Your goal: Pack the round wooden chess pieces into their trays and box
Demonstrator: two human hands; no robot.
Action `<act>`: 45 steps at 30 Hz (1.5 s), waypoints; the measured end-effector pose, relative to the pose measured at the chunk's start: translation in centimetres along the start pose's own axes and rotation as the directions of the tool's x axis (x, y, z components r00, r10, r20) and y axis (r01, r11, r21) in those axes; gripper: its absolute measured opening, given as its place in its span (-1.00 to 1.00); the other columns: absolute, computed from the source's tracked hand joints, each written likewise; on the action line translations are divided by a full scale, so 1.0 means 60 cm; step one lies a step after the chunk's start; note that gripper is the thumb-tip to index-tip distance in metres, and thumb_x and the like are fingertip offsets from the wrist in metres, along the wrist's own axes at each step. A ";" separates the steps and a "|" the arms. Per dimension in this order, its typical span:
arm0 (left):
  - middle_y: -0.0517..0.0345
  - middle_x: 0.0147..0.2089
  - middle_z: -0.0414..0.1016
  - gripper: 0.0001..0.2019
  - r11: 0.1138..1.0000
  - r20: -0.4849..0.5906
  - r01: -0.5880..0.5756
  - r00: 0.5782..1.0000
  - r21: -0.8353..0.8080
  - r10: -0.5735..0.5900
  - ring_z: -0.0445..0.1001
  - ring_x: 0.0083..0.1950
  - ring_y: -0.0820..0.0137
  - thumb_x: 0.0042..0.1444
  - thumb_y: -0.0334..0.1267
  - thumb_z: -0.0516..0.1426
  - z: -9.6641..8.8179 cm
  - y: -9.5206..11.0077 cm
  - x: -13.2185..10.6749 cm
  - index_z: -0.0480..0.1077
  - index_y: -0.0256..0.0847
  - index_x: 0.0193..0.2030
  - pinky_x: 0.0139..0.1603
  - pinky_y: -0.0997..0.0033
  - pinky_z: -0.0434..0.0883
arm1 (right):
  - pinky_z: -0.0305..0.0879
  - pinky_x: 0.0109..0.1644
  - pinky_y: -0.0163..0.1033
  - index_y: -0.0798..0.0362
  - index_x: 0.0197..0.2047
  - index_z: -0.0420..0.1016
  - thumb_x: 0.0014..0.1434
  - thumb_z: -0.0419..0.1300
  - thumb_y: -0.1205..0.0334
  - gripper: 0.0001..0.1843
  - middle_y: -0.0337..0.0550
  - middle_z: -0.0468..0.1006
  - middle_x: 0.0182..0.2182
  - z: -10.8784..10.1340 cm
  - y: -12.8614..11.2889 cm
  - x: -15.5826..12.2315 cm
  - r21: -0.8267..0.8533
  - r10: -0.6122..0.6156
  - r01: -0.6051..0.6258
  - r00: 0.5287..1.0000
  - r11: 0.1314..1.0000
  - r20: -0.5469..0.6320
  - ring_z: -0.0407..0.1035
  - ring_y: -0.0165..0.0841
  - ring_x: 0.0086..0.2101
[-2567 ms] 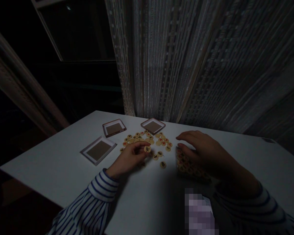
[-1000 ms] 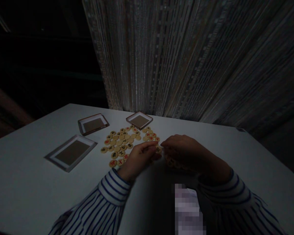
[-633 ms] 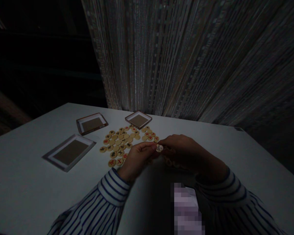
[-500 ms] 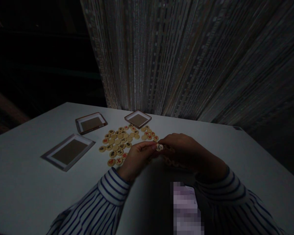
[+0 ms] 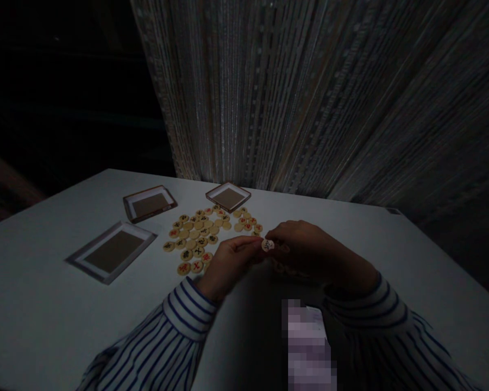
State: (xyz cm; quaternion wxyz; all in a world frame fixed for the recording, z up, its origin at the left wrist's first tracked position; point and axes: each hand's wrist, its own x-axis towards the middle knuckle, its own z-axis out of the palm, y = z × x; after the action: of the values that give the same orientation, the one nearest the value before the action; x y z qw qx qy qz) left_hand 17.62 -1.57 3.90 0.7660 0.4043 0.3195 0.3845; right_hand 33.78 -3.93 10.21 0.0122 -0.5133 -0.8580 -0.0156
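Several round pale game discs [image 5: 199, 234] with red or black marks lie spread on the white table [image 5: 44, 304]. My left hand [image 5: 226, 265] is closed, pinching one disc [image 5: 267, 245] between thumb and fingertips. My right hand [image 5: 313, 250] is curled right beside it, its fingertips touching the same disc. Below that hand a few more discs [image 5: 280, 267] show in shadow; what they rest in is hidden. Both arms wear striped sleeves.
Three shallow box trays lie on the table: a large one [image 5: 111, 258] at left, one [image 5: 149, 203] behind it, one [image 5: 228, 196] by the ribbed curtain [image 5: 309, 98]. The table's right edge falls away at the far right. The room is dark.
My left hand carried a disc rightwards from the pile to meet my right hand, which rose off the dim tray. In the last half second both hands hardly moved.
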 end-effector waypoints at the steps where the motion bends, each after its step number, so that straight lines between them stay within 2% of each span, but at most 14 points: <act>1: 0.06 -0.36 0.54 -0.74 1.000 0.000 -0.004 1.000 0.004 0.004 0.47 -0.36 0.48 -0.16 -0.25 0.27 0.000 0.000 0.000 0.47 -0.33 -0.30 -0.27 0.49 0.39 | 0.16 -0.32 -0.26 0.06 -0.21 0.43 0.09 0.08 0.18 -0.77 -0.12 0.51 -0.33 -0.001 0.001 0.000 -0.001 0.000 0.000 1.000 1.000 0.005 0.36 -0.30 -0.32; 13: 0.09 -0.36 0.51 -0.72 0.999 -0.127 -0.035 0.991 0.022 0.038 0.45 -0.42 0.50 -0.15 -0.20 0.26 -0.007 -0.001 0.005 0.43 -0.32 -0.29 -0.37 0.50 0.39 | 0.21 -0.31 -0.29 0.06 -0.19 0.46 0.08 0.06 0.20 -0.74 -0.11 0.55 -0.30 -0.016 0.007 -0.005 -0.004 0.111 -0.111 0.992 0.994 0.053 0.40 -0.31 -0.31; 21: 0.11 -0.39 0.48 -0.69 0.995 -0.144 -0.062 0.987 0.082 0.074 0.43 -0.43 0.50 -0.18 -0.17 0.26 -0.006 0.005 0.004 0.41 -0.33 -0.31 -0.39 0.48 0.38 | 0.11 -0.47 -0.34 0.04 -0.30 0.48 0.06 0.06 0.24 -0.81 -0.14 0.55 -0.43 -0.005 0.020 -0.010 -0.036 0.121 -0.117 0.984 0.992 0.134 0.40 -0.37 -0.45; 24: 0.12 -0.39 0.48 -0.69 0.994 -0.155 -0.053 0.986 0.099 0.068 0.43 -0.44 0.51 -0.18 -0.17 0.26 -0.006 0.006 0.006 0.41 -0.34 -0.31 -0.39 0.51 0.37 | 0.07 -0.50 -0.35 0.03 -0.30 0.48 0.04 0.05 0.30 -0.81 -0.16 0.54 -0.46 0.000 0.024 -0.010 -0.043 0.137 -0.131 0.978 0.990 0.160 0.38 -0.40 -0.48; 28: 0.13 -0.39 0.47 -0.71 0.987 -0.162 -0.069 0.982 0.146 0.092 0.42 -0.43 0.50 -0.14 -0.16 0.22 -0.008 0.003 0.006 0.40 -0.32 -0.30 -0.41 0.49 0.36 | 0.03 -0.53 -0.36 0.02 -0.30 0.47 0.04 0.03 0.28 -0.79 -0.16 0.53 -0.48 0.014 0.034 -0.006 -0.039 0.165 -0.160 0.963 0.986 0.214 0.36 -0.42 -0.51; 30: 0.14 -0.40 0.47 -0.73 0.963 -0.166 -0.112 0.974 0.244 0.156 0.41 -0.41 0.49 -0.11 -0.16 0.19 -0.010 0.003 0.006 0.41 -0.31 -0.30 -0.40 0.49 0.35 | 0.03 -0.52 -0.36 0.02 -0.30 0.47 0.03 0.03 0.29 -0.79 -0.15 0.53 -0.47 0.020 0.039 -0.004 -0.052 0.175 -0.168 0.955 0.984 0.238 0.37 -0.40 -0.50; 35: 0.11 -0.39 0.49 -0.75 0.825 -0.139 -0.184 0.944 0.534 0.300 0.42 -0.36 0.42 -0.07 -0.19 0.15 -0.013 0.007 0.005 0.45 -0.31 -0.28 -0.36 0.46 0.34 | 0.06 -0.50 -0.34 0.04 -0.27 0.47 0.03 0.01 0.30 -0.76 -0.10 0.52 -0.45 0.028 0.042 -0.002 -0.070 0.177 -0.164 0.947 0.984 0.269 0.38 -0.36 -0.47; 41: 0.05 -0.31 0.52 -0.72 0.762 -0.085 -0.211 0.941 0.612 0.329 0.44 -0.29 0.37 -0.03 -0.17 0.12 -0.016 0.008 0.007 0.43 -0.32 -0.23 -0.30 0.42 0.36 | 0.10 -0.48 -0.35 0.05 -0.18 0.46 0.01 0.03 0.32 -0.70 -0.05 0.53 -0.40 0.030 0.041 0.004 -0.086 0.230 -0.213 0.907 0.973 0.354 0.40 -0.34 -0.42; 45: 0.06 -0.30 0.52 -0.72 0.748 -0.057 -0.229 0.940 0.623 0.336 0.45 -0.29 0.38 0.00 -0.18 0.10 -0.020 0.004 0.009 0.43 -0.31 -0.21 -0.28 0.42 0.37 | 0.11 -0.46 -0.35 0.03 -0.17 0.46 0.03 0.03 0.28 -0.70 -0.03 0.53 -0.37 0.031 0.038 0.006 -0.099 0.266 -0.247 0.893 0.964 0.364 0.42 -0.32 -0.39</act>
State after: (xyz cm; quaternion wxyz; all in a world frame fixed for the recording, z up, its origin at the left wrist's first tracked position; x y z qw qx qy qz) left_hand 16.83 -0.58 3.42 0.4985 0.6389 0.4231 0.4053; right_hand 35.60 -2.44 8.38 -0.1621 -0.6156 -0.7687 0.0628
